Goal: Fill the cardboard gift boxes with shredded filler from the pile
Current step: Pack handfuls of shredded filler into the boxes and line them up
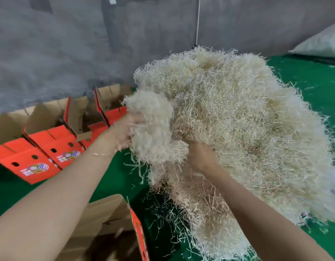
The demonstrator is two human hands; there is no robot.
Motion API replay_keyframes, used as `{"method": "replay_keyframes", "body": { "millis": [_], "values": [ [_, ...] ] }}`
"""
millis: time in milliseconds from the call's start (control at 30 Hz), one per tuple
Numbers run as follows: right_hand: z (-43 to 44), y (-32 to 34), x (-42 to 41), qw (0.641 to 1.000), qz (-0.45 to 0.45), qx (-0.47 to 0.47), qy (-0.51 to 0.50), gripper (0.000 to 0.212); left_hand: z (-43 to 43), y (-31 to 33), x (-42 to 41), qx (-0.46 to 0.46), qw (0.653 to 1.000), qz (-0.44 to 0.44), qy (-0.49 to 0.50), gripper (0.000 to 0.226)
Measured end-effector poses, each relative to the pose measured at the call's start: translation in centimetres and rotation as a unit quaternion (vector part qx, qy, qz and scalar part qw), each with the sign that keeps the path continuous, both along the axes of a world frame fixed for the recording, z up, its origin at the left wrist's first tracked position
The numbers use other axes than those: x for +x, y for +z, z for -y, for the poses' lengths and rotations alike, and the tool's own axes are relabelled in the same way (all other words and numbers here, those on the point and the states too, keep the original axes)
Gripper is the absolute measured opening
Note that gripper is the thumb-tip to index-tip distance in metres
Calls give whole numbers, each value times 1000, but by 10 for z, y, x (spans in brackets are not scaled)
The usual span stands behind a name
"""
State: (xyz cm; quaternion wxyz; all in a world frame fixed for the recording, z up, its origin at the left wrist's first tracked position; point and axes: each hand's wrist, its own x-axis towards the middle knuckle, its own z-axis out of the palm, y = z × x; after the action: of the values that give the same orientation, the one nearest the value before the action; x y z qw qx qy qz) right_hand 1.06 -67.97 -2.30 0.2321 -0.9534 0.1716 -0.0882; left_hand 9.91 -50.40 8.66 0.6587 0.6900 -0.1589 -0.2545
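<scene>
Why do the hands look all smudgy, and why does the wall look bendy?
Head view: the left hand and its clump of shredded filler are smeared by motion blur; the right hand is softer too, while the pile looks sharper. The wide-angle lens curves the edges. Lighting is even, with no glare.

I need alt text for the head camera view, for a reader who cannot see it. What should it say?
Two bare hands pull a clump of shredded filler from a big pale pile on a green surface; the left hand and right hand are both shut on it. Open red cardboard gift boxes stand at left, another below the left arm.
</scene>
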Motion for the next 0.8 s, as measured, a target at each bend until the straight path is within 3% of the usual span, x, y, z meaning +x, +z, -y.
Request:
{"method": "replay_keyframes", "body": {
  "millis": [33,67,100,167,267,300,333,367,433,500,567,667,733,800],
  "values": [
    [7,7,-1,1000,29,11,-7,25,5,-2,-3,133,988,50,-60,24],
    [13,14,-2,998,55,20,-7,23,11,-2,-8,257,953,84,-135,18],
    [18,20,-3,996,82,27,-5,24,17,-6,-12,363,902,101,-209,41],
    [24,31,-5,991,126,37,5,34,33,-14,-24,480,807,153,-307,52],
    [23,33,-6,993,110,28,16,57,56,-26,-29,554,696,396,-226,62],
    [21,31,-6,994,100,36,22,61,59,-27,-26,536,689,463,-157,55],
    [19,28,-7,994,88,57,23,66,61,-27,-21,481,717,498,-78,45],
    [19,24,-7,993,76,87,17,70,63,-26,-17,403,771,493,-7,38],
    [19,18,-7,988,58,145,-15,72,68,-21,-14,212,881,414,85,28],
    [19,14,-6,984,46,166,-39,65,77,-19,-16,68,940,307,136,30],
    [21,12,-8,990,27,132,-47,42,82,-17,-16,8,947,259,189,33],
    [30,13,-15,995,32,70,-62,12,77,-14,-11,-46,925,271,261,29],
    [42,12,-24,996,33,21,-86,12,73,-13,-5,-66,915,255,307,32],
    [58,5,-38,993,-5,-35,-112,15,67,-3,2,-81,901,179,387,31]
  ]
}}
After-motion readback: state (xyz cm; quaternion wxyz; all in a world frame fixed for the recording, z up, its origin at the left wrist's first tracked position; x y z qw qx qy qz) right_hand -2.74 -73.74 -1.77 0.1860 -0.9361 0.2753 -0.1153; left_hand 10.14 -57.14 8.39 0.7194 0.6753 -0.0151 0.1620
